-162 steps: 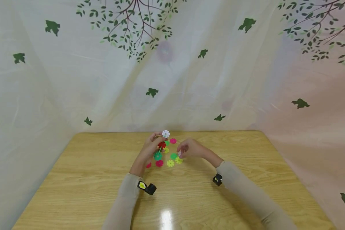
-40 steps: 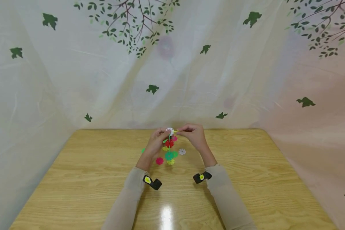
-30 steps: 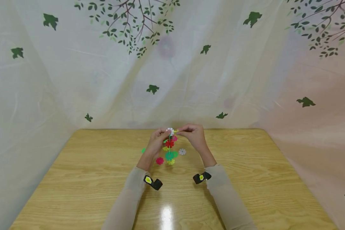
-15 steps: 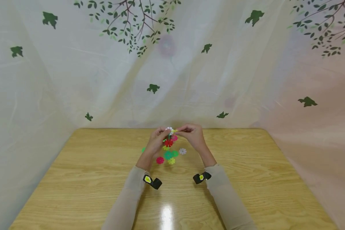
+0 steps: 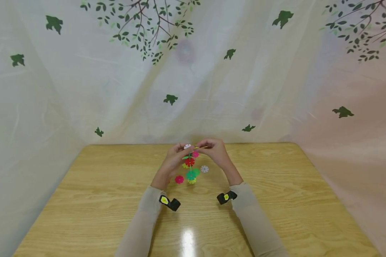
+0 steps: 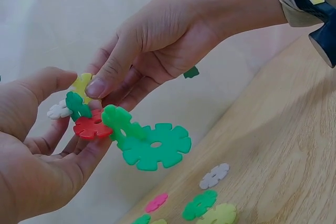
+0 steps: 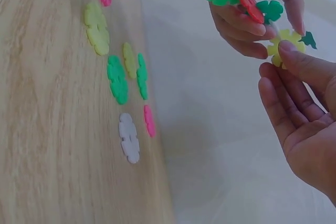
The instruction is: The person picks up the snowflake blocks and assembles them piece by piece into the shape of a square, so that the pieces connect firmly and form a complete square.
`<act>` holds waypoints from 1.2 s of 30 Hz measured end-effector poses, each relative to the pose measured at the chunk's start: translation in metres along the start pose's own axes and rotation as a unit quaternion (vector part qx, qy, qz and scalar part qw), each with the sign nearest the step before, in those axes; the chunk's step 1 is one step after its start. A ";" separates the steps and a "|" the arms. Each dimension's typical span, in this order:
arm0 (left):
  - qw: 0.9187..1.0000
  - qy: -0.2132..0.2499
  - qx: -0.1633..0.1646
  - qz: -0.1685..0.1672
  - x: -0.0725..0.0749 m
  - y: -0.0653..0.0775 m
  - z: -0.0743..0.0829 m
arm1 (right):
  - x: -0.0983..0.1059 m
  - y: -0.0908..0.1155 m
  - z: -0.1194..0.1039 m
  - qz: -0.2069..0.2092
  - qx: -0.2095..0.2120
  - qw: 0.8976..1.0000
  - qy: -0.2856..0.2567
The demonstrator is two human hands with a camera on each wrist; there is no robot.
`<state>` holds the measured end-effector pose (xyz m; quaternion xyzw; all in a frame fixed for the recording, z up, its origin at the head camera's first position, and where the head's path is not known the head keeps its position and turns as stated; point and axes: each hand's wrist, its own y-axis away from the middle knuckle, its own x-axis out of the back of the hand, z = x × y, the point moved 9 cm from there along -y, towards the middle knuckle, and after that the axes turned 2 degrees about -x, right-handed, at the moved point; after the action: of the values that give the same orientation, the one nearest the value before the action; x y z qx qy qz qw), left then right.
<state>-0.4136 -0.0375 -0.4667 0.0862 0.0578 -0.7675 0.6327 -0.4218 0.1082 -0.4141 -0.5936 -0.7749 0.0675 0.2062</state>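
Observation:
My left hand [image 5: 173,161] holds a chain of interlocking flower-shaped plastic discs. In the left wrist view the chain runs from a white disc [image 6: 59,110] through a dark green disc [image 6: 77,105], a red disc [image 6: 92,125] and a light green disc [image 6: 118,125] to a teal disc [image 6: 156,153]. Between thumb and fingers my right hand [image 5: 218,154] pinches a yellow disc [image 6: 81,84], set against the white end of the chain. The left thumb also reaches the yellow disc's edge. Fingers partly cover the joint, so I cannot tell whether the slots are engaged.
On the wooden table [image 5: 115,214] below lie loose discs: a white one [image 7: 129,138], a green one [image 7: 117,80], a yellow one [image 7: 96,29] and several others, some pink. A patterned curtain [image 5: 141,117] stands behind the table's far edge.
From low over the loose discs, the right hand has risen to the chain's white end with a yellow disc. Over the last second the white disc has tilted and the hands have shifted only slightly.

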 end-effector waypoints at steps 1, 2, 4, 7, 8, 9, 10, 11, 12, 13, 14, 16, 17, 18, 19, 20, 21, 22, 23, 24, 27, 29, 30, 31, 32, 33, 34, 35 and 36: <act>1.000 0.000 0.000 -0.002 -0.001 0.000 0.000 | 0.000 0.000 0.001 -0.003 -0.005 1.000 0.005; 1.000 0.000 -0.001 -0.003 -0.001 0.001 0.000 | 0.001 0.000 0.001 -0.006 -0.010 1.000 0.012; 1.000 0.003 -0.002 -0.003 -0.001 0.001 0.001 | 0.002 -0.001 0.001 -0.015 -0.022 0.999 0.026; 1.000 0.006 -0.004 0.004 0.000 0.001 0.001 | 0.004 -0.002 0.003 -0.030 -0.035 0.998 0.053; 1.000 0.007 -0.005 0.007 0.001 0.001 0.001 | 0.005 -0.003 0.003 -0.036 -0.038 0.997 0.061; 1.000 0.009 -0.004 0.012 0.003 0.001 0.001 | 0.006 -0.003 0.004 -0.043 -0.040 0.996 0.070; 1.000 0.011 -0.003 0.017 0.004 0.001 0.001 | 0.008 -0.004 0.005 -0.049 -0.039 0.995 0.079; 1.000 0.013 -0.002 0.020 0.005 0.001 0.001 | 0.009 -0.004 0.006 -0.056 -0.041 0.994 0.087; 1.000 0.014 -0.001 0.024 0.007 0.000 0.001 | 0.010 -0.004 0.008 -0.064 -0.041 0.993 0.094; 0.999 0.016 0.001 0.028 0.008 0.000 0.001 | 0.011 -0.004 0.010 -0.073 -0.042 0.991 0.102; 0.999 0.018 0.002 0.029 0.008 0.000 0.001 | 0.012 -0.004 0.013 -0.084 -0.045 0.990 0.107; 0.999 0.020 0.004 0.031 0.009 -0.001 0.001 | 0.013 -0.002 0.020 -0.110 -0.048 0.985 0.121; 0.999 0.022 0.004 0.030 0.010 -0.001 0.001 | 0.013 -0.001 0.023 -0.124 -0.051 0.983 0.129; 0.999 0.023 0.004 0.029 0.010 -0.001 0.000 | 0.013 0.000 0.027 -0.139 -0.052 0.980 0.134; 0.999 0.024 0.005 0.028 0.010 -0.002 0.000 | 0.012 0.001 0.031 -0.154 -0.056 0.977 0.134; 0.999 0.025 0.005 0.027 0.011 -0.002 0.000 | 0.011 0.002 0.034 -0.168 -0.057 0.975 0.135; 0.999 0.026 0.005 0.027 0.011 -0.002 0.000 | 0.010 0.003 0.038 -0.182 -0.062 0.972 0.135; 0.999 0.026 0.004 0.028 0.011 -0.002 0.000 | 0.009 0.004 0.042 -0.193 -0.067 0.970 0.134; 0.999 0.028 0.004 0.028 0.011 -0.002 0.000 | 0.008 0.005 0.046 -0.202 -0.076 0.967 0.133; 0.999 0.029 0.003 0.029 0.011 -0.002 0.000 | 0.007 0.006 0.049 -0.211 -0.084 0.965 0.131; 0.999 0.027 0.000 0.028 0.011 -0.002 0.001 | 0.004 0.009 0.058 -0.234 -0.107 0.956 0.145; 0.999 0.024 0.001 0.024 0.011 -0.002 0.000 | 0.001 0.011 0.062 -0.247 -0.113 0.949 0.159; 1.000 0.022 0.001 0.021 0.011 -0.002 0.000 | -0.001 0.011 0.063 -0.255 -0.113 0.946 0.166; 1.000 0.019 0.002 0.019 0.011 -0.002 -0.001 | -0.002 0.012 0.065 -0.262 -0.114 0.943 0.170; 1.000 0.018 0.004 0.018 0.011 -0.002 -0.001 | -0.004 0.012 0.066 -0.266 -0.112 0.942 0.171; 1.000 0.016 0.006 0.018 0.011 -0.002 -0.002 | -0.005 0.012 0.067 -0.271 -0.111 0.940 0.173; 1.000 0.015 0.007 0.017 0.011 -0.002 -0.002 | -0.007 0.012 0.068 -0.274 -0.113 0.939 0.172; 1.000 0.014 0.008 0.017 0.011 -0.002 -0.003 | -0.008 0.012 0.069 -0.277 -0.112 0.939 0.172; 1.000 0.013 0.009 0.018 0.011 -0.002 -0.003 | -0.008 0.012 0.071 -0.278 -0.112 0.938 0.175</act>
<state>-0.4172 -0.0468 -0.4721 0.1034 0.0576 -0.7554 0.6444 -0.4375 0.1138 -0.4843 -0.3763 -0.8633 -0.1848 0.2810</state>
